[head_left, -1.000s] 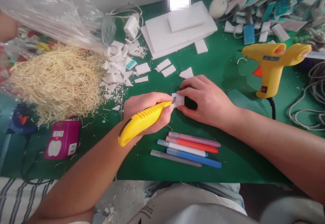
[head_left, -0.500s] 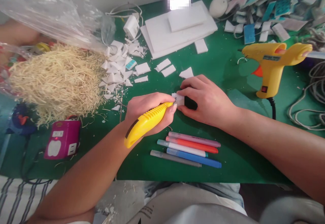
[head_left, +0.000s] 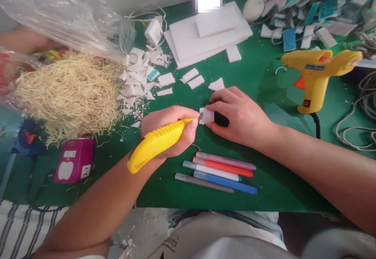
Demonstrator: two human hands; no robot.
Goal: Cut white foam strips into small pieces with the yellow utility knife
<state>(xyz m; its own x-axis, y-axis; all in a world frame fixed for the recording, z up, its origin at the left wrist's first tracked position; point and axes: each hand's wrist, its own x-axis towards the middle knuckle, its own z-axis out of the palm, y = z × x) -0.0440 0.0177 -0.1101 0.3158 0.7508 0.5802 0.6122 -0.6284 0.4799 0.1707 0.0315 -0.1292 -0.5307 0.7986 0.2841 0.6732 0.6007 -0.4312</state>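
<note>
My left hand (head_left: 173,129) is wrapped round a yellow utility knife (head_left: 160,141), its blade tip at the left edge of a small white foam piece (head_left: 208,115). Between the thumb and fingers of my right hand (head_left: 236,112), that piece is pinched down against the green tabletop. Just above the right fingers lies a loose white offcut (head_left: 216,84). Below the hands, several markers (head_left: 225,167) lie side by side: pink, red, white, blue and grey.
White foam sheets (head_left: 188,41) are stacked at the back. Foam scraps (head_left: 135,78) and a straw heap (head_left: 70,90) lie left, above a magenta power adapter (head_left: 75,161). A yellow glue gun (head_left: 315,75) stands right, with cut pieces (head_left: 311,12) piled behind. Another person's arm (head_left: 23,39) shows far left.
My left hand and the utility knife have shifted slightly left and the knife lies at a lower angle, uncovering more of the foam piece's left side. My right hand stays in place.
</note>
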